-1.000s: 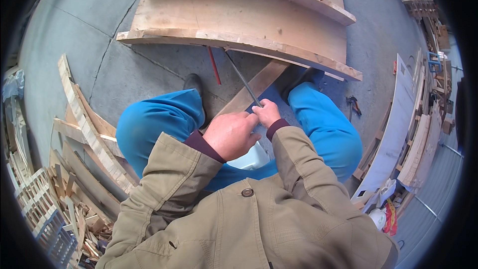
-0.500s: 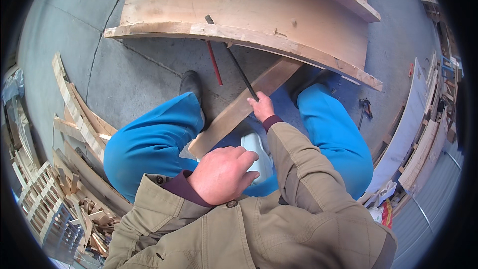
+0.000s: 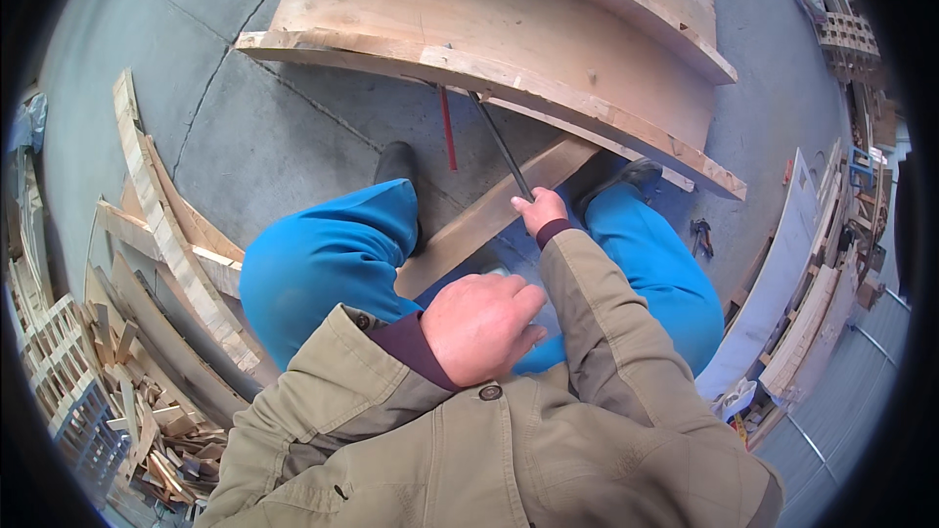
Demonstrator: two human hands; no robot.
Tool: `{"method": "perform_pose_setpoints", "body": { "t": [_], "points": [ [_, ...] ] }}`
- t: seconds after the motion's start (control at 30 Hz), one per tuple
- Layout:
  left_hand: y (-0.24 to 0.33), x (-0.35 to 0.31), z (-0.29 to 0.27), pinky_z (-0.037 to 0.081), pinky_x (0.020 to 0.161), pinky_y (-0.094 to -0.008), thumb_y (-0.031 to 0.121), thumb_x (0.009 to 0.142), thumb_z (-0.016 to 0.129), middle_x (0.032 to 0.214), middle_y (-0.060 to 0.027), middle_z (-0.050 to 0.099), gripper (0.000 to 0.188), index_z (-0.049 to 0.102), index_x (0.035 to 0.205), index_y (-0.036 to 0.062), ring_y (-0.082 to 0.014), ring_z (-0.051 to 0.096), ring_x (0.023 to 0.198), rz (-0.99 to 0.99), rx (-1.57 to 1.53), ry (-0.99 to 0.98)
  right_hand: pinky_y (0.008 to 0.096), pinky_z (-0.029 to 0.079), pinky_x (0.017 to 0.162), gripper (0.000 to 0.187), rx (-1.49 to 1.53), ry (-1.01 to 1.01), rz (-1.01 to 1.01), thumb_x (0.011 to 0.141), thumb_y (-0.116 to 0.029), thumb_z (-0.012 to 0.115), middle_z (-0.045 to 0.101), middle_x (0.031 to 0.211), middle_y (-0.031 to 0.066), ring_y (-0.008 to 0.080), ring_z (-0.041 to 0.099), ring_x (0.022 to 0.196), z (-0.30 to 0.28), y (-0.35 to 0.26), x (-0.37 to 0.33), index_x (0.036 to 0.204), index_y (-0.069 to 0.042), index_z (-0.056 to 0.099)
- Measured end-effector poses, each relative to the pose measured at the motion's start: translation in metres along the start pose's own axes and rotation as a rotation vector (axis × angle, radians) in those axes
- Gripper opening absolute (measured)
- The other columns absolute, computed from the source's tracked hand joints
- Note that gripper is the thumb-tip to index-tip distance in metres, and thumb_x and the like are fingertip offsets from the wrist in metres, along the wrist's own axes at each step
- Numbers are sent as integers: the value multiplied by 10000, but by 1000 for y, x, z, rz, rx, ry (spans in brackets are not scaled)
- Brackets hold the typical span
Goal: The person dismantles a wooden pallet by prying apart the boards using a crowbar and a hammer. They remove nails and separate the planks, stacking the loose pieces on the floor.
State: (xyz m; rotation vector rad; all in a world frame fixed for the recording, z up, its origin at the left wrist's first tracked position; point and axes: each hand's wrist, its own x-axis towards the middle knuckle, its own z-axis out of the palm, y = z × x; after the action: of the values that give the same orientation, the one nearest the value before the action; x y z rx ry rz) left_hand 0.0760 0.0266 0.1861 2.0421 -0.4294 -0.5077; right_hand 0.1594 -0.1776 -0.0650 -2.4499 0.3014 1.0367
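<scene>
My right hand (image 3: 541, 209) is closed round the lower end of a long dark pry bar (image 3: 501, 147). The bar slants away to the left, toward the near edge board (image 3: 489, 73) of a large wooden panel (image 3: 430, 0). Its far part is mostly hidden by that board, with only a small dark bit showing above it. In front of my chest is my left hand (image 3: 484, 328), its fingers curled in; whatever they may hold is hidden. A loose plank (image 3: 499, 205) runs diagonally between my legs, one end by the panel.
A red bar (image 3: 447, 127) pokes out below the panel's near edge. Long boards (image 3: 156, 196) and scrap wood (image 3: 166, 440) lie to the left. At right are a pale sheet (image 3: 773, 284), more timber (image 3: 807, 318) and a small dark tool (image 3: 701, 238) on the concrete floor.
The pry bar's far end has dropped from well above the edge board to almost hidden. The pale object under my left hand is now mostly covered. The whole view has shifted slightly.
</scene>
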Motion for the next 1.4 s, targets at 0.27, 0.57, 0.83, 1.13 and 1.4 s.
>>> {"method": "perform_pose_setpoints", "body": {
  "t": [0.27,0.57,0.83,1.13,1.4],
  "points": [
    [-2,-21,-6,524,695,-442,205,811,768,847,-102,629,276,635,1014,75,-328,651,818,94,7,128,449,526,802,393,-112,42,3,858,-320,789,709,894,247,353,699,856,-32,-45,-37,1000,41,725],
    [-2,-20,-12,521,688,-453,207,809,770,841,-110,627,292,624,1020,68,-334,648,809,98,-34,133,462,524,820,391,-184,41,1,877,-311,764,712,914,264,388,700,891,-41,-59,-48,982,63,718],
    [-11,-3,-11,517,706,-449,201,834,758,867,-124,647,291,636,1060,62,-344,649,821,-38,3,143,445,501,1005,534,-91,-88,33,893,-312,749,672,1187,311,412,649,1160,-30,-44,-35,1241,80,646],
    [-50,30,31,557,792,-399,251,871,765,968,-186,718,380,668,1105,-33,-330,704,905,-516,-46,222,434,504,1021,588,72,-146,-1,875,-314,759,668,1239,292,386,649,1187,-26,-26,-30,1289,82,626],
    [-109,92,101,428,1014,-516,540,1021,522,1243,-101,638,541,593,1269,64,-241,566,1196,-1073,-1006,135,420,499,1035,597,385,-265,110,855,-273,720,652,1289,263,364,640,1209,-40,-21,-40,1365,6,585]
  ]
}}
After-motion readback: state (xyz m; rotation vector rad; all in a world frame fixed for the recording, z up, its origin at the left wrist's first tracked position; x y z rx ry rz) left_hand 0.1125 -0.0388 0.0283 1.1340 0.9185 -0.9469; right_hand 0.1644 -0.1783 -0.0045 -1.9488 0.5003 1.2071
